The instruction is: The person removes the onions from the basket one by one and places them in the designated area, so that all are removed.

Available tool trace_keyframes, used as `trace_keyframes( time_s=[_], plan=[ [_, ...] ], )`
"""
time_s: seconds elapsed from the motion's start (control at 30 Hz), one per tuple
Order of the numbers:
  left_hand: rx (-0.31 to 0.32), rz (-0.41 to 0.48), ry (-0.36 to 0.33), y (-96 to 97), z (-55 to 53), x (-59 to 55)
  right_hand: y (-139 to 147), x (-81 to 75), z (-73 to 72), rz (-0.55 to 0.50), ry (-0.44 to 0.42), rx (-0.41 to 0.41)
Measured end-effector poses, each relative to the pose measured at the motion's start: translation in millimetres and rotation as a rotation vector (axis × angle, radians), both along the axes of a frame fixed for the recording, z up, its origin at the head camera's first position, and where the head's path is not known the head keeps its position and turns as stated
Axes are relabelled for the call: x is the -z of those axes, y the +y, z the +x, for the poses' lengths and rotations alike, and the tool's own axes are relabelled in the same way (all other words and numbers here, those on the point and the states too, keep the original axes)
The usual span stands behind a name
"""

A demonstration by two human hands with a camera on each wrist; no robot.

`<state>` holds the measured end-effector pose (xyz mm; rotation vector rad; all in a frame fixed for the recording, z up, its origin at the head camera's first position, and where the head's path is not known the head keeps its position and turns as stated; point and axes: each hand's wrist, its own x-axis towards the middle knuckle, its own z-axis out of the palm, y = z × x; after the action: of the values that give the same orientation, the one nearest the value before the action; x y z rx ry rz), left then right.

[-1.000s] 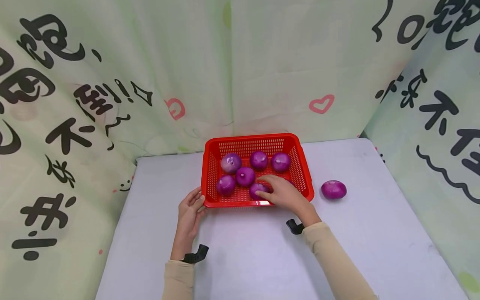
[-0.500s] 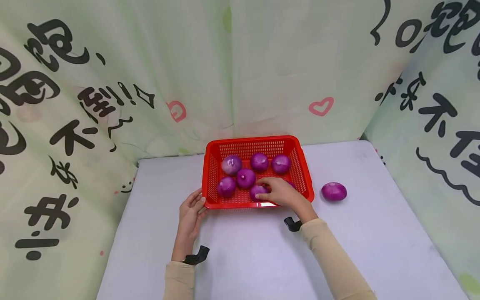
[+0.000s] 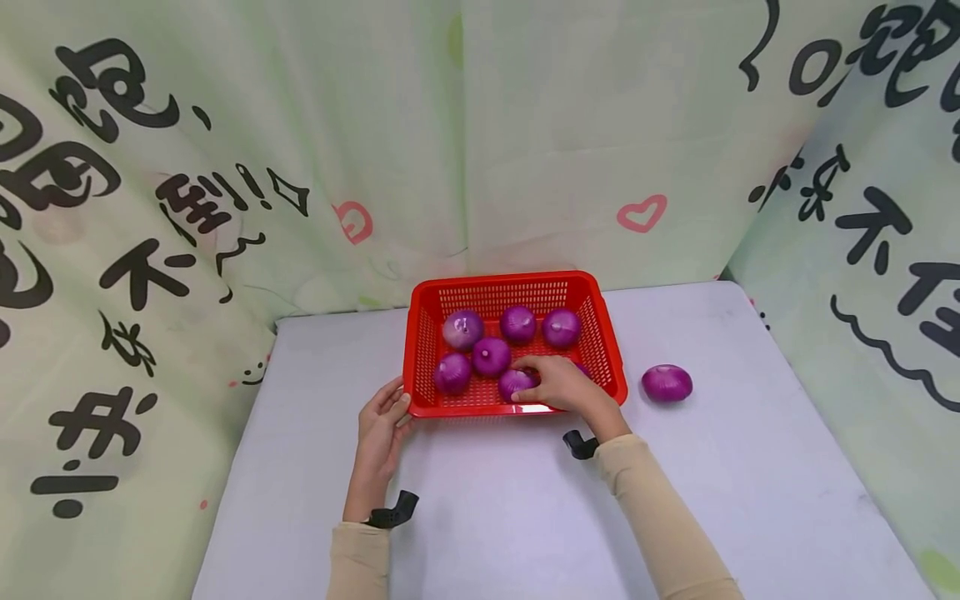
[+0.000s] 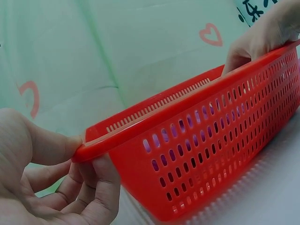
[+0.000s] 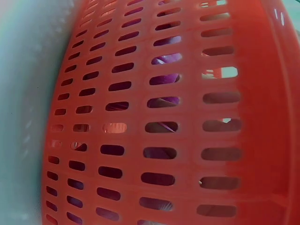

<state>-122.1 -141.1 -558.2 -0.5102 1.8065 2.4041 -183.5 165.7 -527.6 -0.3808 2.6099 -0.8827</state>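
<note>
In the head view my left hand is at the near left corner of a red plastic basket. The left wrist view shows the thumb on top of the rim and the fingers curled beneath it. My right hand reaches over the near rim into the basket, its thumb and fingers around a red onion at the front. Several other red onions lie in the basket, one partly hidden behind the right hand. From the right wrist, the slotted basket wall hides the hand, with purple showing through the slots.
One more red onion lies on the white table to the right of the basket. A pale green curtain with black writing and pink hearts hangs behind the table and along both sides.
The head view has tilted slightly. My right wrist and forearm have shifted a little to the left, while the fingers stay around the same onion. The left hand keeps its place on the basket.
</note>
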Motion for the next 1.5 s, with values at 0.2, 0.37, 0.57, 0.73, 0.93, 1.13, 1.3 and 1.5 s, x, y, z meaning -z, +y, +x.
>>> trace_keyframes(
  time_s=[0.2, 0.37, 0.57, 0.73, 0.93, 1.13, 1.3, 1.5],
  plan=[
    [0.001, -0.001, 0.002, -1.2, 1.1, 0.5, 0.1, 2.5, -0.5, 0.004, 0.005, 0.01],
    [-0.004, -0.002, 0.003, -1.9, 1.4, 0.8, 0.5, 3.9, -0.7, -0.006, 0.019, 0.0],
    [0.0, 0.008, 0.004, -0.8, 1.4, -0.5, 1.9, 2.5, 1.4, 0.004, 0.04, 0.01],
    [-0.005, 0.005, 0.003, -1.5, 2.1, -0.8, 0.6, 2.4, 1.7, 0.013, 0.083, -0.002],
    [0.005, 0.0, 0.002, -1.3, 2.5, -0.9, 1.6, 1.9, 3.2, 0.011, 0.12, -0.006],
    [0.001, 0.005, 0.003, -1.7, 2.0, -0.5, 2.6, -0.8, 5.0, -0.035, 0.126, 0.006],
    [0.0, 0.004, -0.006, -1.8, 1.8, 0.8, 4.2, -1.9, 5.8, -0.07, 0.127, 0.045],
    [-0.006, 0.001, 0.005, -0.5, 0.9, 1.8, 6.8, -2.4, 6.9, -0.112, 0.146, 0.087]
  ],
)
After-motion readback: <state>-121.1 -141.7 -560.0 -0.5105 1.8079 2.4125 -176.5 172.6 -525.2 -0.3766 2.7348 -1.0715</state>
